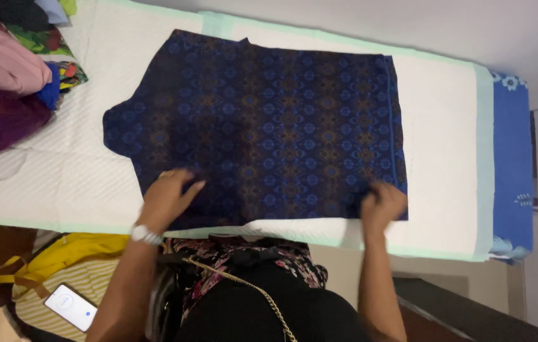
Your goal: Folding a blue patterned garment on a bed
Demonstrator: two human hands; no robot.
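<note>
Head view: we are pressing left hand (166, 195) flat, right hand (380, 204) pinching the dark blue garment (262, 126) hem; best keeping the near edge taut.

A: Position check. What's on the padded board (79, 183)?

B: One patterned garment (262, 126), spread flat across the middle, lengthwise along the board.

A: Hands?

B: Left hand (168, 197) flat on the garment's near edge, left part. Right hand (381, 204) at the near right corner, fingers bunched on the hem.

A: Left of the garment?

B: A pile of clothes (9, 76) on the board's far left end, apart from the garment.

A: Below the board?

B: A striped bag (66, 266) near-left, beside the person, with a phone (71, 306) lying on it. A cloth (512, 158) hangs past the board's right end.
</note>
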